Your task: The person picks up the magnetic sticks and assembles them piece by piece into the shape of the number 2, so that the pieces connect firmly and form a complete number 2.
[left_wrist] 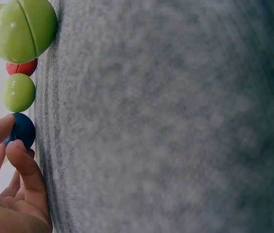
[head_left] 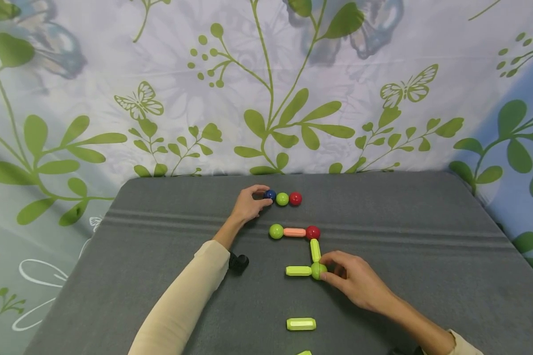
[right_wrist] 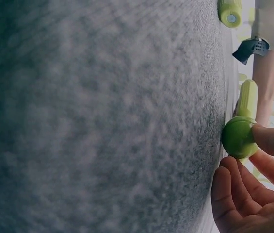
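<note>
At the back of the table my left hand (head_left: 247, 204) pinches a blue ball (left_wrist: 24, 131) between thumb and fingers. Beside it, in a row to the right, sit a green ball (head_left: 282, 199) and a red ball (head_left: 295, 198). My right hand (head_left: 357, 280) grips another green ball (right_wrist: 239, 138) at the near corner of a joined chain. From that ball one yellow-green rod (head_left: 298, 271) points left, and a second yellow-green rod (head_left: 315, 250) runs up to a red ball (head_left: 313, 232). A salmon rod (head_left: 294, 232) links this red ball to a green ball (head_left: 276, 231).
A loose yellow-green rod (head_left: 301, 324) lies nearer on the grey table (head_left: 137, 296), with part of another (head_left: 304, 352) at the bottom edge. A black wrist camera (head_left: 239, 263) is strapped to my left arm. Behind the table hangs a leaf-patterned cloth (head_left: 195, 98).
</note>
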The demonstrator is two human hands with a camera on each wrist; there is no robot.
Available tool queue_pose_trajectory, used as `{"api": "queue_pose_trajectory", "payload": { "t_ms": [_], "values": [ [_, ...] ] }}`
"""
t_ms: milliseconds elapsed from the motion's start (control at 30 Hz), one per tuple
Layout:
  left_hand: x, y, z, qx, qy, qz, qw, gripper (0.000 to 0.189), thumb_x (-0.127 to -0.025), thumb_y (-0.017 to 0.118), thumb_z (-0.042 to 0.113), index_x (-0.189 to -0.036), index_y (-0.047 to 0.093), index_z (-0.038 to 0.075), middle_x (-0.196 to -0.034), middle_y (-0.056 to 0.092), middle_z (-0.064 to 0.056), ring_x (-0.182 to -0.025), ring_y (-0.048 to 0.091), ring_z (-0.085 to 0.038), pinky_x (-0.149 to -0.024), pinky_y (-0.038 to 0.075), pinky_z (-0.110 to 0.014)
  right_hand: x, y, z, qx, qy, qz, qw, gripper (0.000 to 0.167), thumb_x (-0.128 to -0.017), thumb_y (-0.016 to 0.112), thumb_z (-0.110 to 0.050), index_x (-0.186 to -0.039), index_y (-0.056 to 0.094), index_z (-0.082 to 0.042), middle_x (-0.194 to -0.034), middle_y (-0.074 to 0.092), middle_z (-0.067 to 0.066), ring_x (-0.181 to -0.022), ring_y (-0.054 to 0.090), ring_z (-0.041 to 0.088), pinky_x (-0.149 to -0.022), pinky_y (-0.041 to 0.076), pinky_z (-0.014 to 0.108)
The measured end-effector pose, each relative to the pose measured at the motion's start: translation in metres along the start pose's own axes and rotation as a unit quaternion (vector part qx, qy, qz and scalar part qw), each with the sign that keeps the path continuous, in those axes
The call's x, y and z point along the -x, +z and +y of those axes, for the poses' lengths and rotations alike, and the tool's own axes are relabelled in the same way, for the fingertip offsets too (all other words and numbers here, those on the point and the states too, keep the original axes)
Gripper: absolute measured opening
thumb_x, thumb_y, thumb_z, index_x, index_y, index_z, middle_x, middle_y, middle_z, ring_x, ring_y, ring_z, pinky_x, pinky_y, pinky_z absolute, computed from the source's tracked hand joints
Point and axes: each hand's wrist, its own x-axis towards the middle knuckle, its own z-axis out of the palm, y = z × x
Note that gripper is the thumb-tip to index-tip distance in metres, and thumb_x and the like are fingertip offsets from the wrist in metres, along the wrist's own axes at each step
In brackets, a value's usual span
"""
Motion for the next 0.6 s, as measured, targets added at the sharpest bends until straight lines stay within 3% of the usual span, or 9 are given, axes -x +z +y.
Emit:
{"api": "queue_pose_trajectory", "payload": {
  "t_ms": [600],
  "values": [
    [0.0006,0.0013,-0.0002,-0.019,0.010,0.008,0.9997,0.037,-0.090,0.075,0.016,-0.125,0.063,0.011,-0.119,0.062,-0.012,-0.072,0.060,-0.019,-0.051,0.048,-0.026,0.0007,-0.0006,-0.0004,-0.006,0.010,-0.006,0.9999,0.020,-0.092,0.072,-0.023,-0.111,0.067,-0.016,-0.093,0.062,-0.010,-0.068,0.054,0.004,-0.057,0.047,0.025]
  ]
}}
